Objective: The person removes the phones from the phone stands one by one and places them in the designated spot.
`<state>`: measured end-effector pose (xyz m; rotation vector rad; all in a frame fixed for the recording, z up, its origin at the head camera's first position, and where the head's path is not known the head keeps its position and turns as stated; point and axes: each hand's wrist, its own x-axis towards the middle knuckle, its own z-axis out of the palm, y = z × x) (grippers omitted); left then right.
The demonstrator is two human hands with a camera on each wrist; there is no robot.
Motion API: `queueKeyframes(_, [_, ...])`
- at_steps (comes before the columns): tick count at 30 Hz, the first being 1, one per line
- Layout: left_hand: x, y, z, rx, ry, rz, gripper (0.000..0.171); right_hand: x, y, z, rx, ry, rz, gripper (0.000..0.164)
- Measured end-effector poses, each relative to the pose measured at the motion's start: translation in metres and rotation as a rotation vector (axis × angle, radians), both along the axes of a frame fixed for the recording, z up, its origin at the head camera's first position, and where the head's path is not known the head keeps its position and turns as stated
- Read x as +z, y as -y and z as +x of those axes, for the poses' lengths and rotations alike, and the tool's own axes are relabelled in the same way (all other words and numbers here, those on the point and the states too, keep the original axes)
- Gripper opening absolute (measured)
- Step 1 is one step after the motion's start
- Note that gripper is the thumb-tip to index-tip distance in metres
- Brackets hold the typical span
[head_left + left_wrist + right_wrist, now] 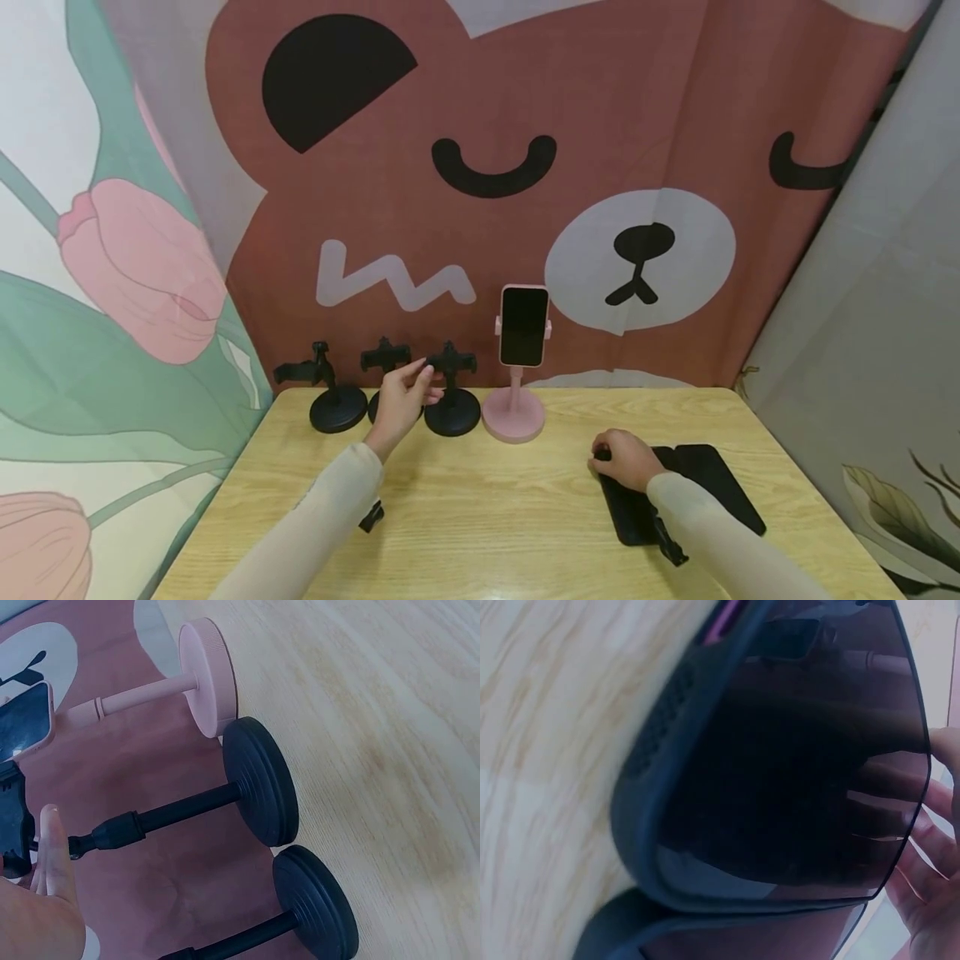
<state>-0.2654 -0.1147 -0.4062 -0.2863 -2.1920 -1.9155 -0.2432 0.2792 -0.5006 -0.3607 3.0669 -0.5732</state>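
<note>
My left hand (399, 403) pinches the left end of the clamp on a black phone stand (452, 412). In the left wrist view, its fingers lie alongside the black clamp (13, 817), partly cut off by the frame. On the right of the table my right hand (628, 460) holds the upper end of a black-cased phone (628, 510), which lies screen up. The right wrist view has its fingertips at the edge of the dark, reflective screen (795, 802). A second phone (720, 483) lies beside it.
A pink stand (514, 417) carries an upright phone (524, 325). Two more black stands stand to the left, the outer one (337, 408) and one partly behind my left hand (386, 357). A bear-printed curtain (510, 233) hangs behind the wooden table (480, 525).
</note>
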Motion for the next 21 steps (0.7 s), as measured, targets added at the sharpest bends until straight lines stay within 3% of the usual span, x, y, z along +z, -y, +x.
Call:
queueKeyframes(4, [0.001,0.001,0.004,0.015,0.027,-0.024,0.042,0.001,0.0,0.001,0.005,0.004,-0.008,0.018])
queueKeyframes(8, [-0.003,0.001,0.01,0.039,0.05,-0.05,0.036,0.004,0.0,0.002,0.002,0.006,-0.042,0.03])
queueKeyframes(13, [-0.01,-0.004,0.017,0.061,0.014,-0.062,0.029,0.013,0.001,0.002,0.009,-0.022,-0.139,0.044])
queueKeyframes(21, [-0.01,-0.025,0.033,-0.021,-0.022,-0.064,0.025,0.041,0.014,0.003,0.04,-0.073,-0.253,0.045])
